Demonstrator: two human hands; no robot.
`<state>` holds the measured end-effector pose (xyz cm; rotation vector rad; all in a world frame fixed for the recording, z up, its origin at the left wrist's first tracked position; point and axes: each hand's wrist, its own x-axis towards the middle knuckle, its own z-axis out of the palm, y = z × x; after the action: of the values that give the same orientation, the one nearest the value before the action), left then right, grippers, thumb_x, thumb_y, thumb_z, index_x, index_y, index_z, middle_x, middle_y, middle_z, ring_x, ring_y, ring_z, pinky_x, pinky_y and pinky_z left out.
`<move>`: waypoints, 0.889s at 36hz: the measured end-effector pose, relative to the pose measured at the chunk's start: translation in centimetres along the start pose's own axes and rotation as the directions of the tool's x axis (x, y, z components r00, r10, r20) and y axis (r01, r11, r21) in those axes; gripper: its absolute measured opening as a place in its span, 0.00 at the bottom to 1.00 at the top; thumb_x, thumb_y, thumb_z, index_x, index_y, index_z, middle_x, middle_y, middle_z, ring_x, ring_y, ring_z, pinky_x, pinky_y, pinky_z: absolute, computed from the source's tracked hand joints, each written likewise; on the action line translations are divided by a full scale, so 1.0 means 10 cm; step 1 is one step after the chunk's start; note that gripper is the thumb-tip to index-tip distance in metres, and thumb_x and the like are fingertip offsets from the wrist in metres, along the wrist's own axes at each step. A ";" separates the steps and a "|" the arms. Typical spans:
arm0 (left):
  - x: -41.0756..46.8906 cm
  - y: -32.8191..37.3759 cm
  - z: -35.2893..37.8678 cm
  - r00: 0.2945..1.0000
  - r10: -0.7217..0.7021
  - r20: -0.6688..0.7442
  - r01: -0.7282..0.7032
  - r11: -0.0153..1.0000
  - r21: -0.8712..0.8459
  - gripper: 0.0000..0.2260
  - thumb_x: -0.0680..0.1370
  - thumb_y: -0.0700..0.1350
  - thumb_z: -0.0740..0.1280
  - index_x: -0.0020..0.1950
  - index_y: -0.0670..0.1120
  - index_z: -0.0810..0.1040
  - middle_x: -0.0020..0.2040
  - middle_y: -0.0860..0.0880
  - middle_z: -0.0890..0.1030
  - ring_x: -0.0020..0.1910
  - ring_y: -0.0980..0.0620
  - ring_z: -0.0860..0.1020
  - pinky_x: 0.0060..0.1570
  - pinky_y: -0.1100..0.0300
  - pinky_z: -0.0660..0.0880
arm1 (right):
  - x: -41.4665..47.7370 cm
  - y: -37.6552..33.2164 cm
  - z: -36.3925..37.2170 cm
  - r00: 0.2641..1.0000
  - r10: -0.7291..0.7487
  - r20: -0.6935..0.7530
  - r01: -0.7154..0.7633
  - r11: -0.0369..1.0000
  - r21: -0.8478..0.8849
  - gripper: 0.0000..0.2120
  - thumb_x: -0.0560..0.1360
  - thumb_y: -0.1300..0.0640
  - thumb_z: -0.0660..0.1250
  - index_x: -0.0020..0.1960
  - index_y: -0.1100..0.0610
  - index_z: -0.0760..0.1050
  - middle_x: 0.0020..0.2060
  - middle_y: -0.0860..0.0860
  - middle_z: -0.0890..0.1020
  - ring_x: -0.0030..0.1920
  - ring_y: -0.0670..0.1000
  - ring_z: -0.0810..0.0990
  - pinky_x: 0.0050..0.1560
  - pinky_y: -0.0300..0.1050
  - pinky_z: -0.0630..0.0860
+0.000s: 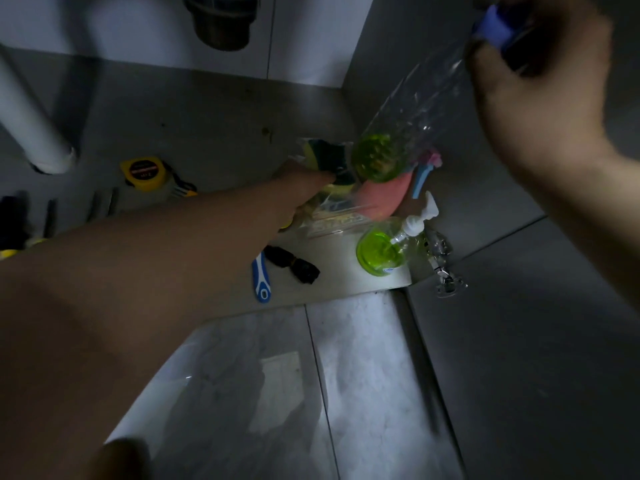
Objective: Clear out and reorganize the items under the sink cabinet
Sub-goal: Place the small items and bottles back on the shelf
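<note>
My right hand [530,81] is at the upper right, closed round the blue-capped neck of a clear plastic bottle [415,119] that hangs tilted, with green liquid in its base. My left hand [301,188] reaches into the cabinet's right corner and grips a plastic pack of yellow-and-dark sponges [325,161]. Behind the pack lie a pink cloth-like item [384,195] and a light blue brush [420,183]. A pump bottle of green liquid [384,251] stands near the cabinet's front right corner.
On the cabinet floor lie a yellow tape measure [143,173], a blue-and-white handled tool [260,278], a black object [292,265] and dark tools at far left. A white drain pipe [31,126] comes down at left. The open door with its hinge [446,282] stands at right.
</note>
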<state>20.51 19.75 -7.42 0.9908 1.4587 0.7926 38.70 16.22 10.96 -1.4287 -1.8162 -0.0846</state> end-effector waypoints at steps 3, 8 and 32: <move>-0.08 -0.03 -0.06 1.000 0.029 0.008 -0.029 0.999 -0.016 0.06 0.79 0.47 0.71 0.45 0.48 0.76 0.44 0.45 0.81 0.39 0.50 0.78 0.45 0.54 0.78 | -0.13 -0.06 0.01 0.989 0.038 0.145 -0.042 0.999 0.019 0.16 0.71 0.54 0.65 0.57 0.56 0.79 0.53 0.53 0.82 0.53 0.49 0.80 0.57 0.46 0.77; -0.20 -0.21 -0.18 0.984 0.152 -0.091 -0.124 0.959 0.255 0.10 0.81 0.44 0.67 0.55 0.37 0.80 0.54 0.37 0.81 0.55 0.41 0.80 0.54 0.51 0.76 | -0.49 -0.11 0.07 0.925 0.091 0.370 -0.078 0.996 -0.051 0.16 0.67 0.51 0.66 0.54 0.49 0.81 0.47 0.46 0.82 0.47 0.46 0.80 0.52 0.41 0.77; -0.71 -0.96 -0.25 0.796 0.384 0.468 -0.562 0.181 0.807 0.14 0.78 0.46 0.66 0.63 0.51 0.80 0.64 0.50 0.75 0.64 0.46 0.72 0.57 0.52 0.69 | -0.95 0.00 0.42 0.792 0.179 0.584 -0.015 0.961 -0.274 0.12 0.72 0.53 0.68 0.55 0.50 0.78 0.54 0.55 0.75 0.50 0.58 0.77 0.48 0.42 0.71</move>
<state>16.68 9.46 -12.77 2.4790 1.4074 0.1505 36.74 10.85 2.25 -1.8865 -2.3026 0.2298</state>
